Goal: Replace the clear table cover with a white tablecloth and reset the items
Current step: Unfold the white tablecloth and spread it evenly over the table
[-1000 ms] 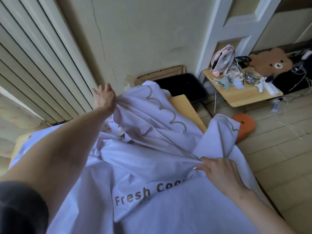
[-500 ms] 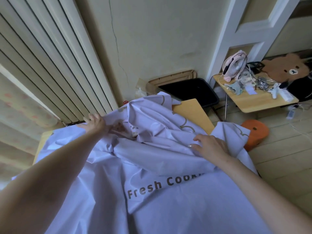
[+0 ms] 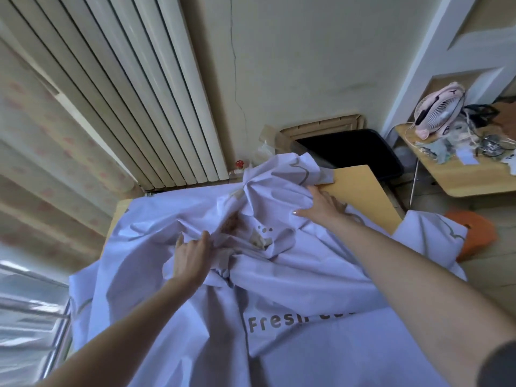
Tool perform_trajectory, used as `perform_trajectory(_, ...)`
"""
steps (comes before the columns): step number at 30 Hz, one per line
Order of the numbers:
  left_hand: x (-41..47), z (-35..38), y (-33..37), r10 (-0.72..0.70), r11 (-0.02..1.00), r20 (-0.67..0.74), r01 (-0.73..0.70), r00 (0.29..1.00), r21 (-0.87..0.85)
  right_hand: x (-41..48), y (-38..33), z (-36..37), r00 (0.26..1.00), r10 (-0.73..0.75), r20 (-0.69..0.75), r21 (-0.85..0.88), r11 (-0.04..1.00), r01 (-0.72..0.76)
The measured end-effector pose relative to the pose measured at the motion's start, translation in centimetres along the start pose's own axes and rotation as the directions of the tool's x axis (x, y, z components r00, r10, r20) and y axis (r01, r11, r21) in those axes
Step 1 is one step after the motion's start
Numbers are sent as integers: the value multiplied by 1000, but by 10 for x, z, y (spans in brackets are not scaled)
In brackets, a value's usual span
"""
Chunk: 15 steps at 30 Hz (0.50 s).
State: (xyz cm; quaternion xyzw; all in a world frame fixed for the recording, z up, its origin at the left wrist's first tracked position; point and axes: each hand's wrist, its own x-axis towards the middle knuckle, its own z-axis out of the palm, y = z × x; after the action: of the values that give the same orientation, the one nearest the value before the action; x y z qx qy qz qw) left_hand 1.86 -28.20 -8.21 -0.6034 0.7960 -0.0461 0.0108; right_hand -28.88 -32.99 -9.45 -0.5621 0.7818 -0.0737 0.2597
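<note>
Left hand (image 3: 192, 258) grips a fold of the white tablecloth (image 3: 307, 289), bunched mid-frame; my right hand (image 3: 321, 205) presses flat on it. I am spreading it. Next, pull it over the bare counter (image 3: 363, 191) corner, upper right.

White tablecloth (image 3: 279, 297): lay rumpled over most of the wooden table (image 3: 363, 191), with the far right corner bare.
Left hand (image 3: 192, 258): gripped a bunched fold near the cloth's middle.
Right hand (image 3: 321, 203): lay flat, fingers spread, at the cloth's edge beside the bare wood.
Background: radiator (image 3: 139, 93) on the wall; pink fan (image 3: 439, 110) on a side table (image 3: 460, 182).
</note>
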Motion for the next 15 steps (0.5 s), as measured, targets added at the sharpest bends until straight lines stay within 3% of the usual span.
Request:
perform_trajectory(2,-20,20,-6,41,999,2,-41,999,27,1,-4,10,996,-90,-29,-167,982,84)
perform_trajectory(5,-34,20,-6,53,998,-3,-53,999,37,-3,-4,2,980,-159,-123,-223,966,129)
perform_trajectory(9,-48,6,-8,-110,993,-78,113,991,28,-7,3,-44,908,-98,-407,-114,992,56)
perform_trajectory(12,-50,-3,-5,-244,957,83,254,966,-138,-12,3,-81,852,-46,-522,-32,999,35)
perform_trajectory(15,-56,-12,5,-144,984,131,156,981,-90,-19,0,-113,787,7,-617,82,995,55)
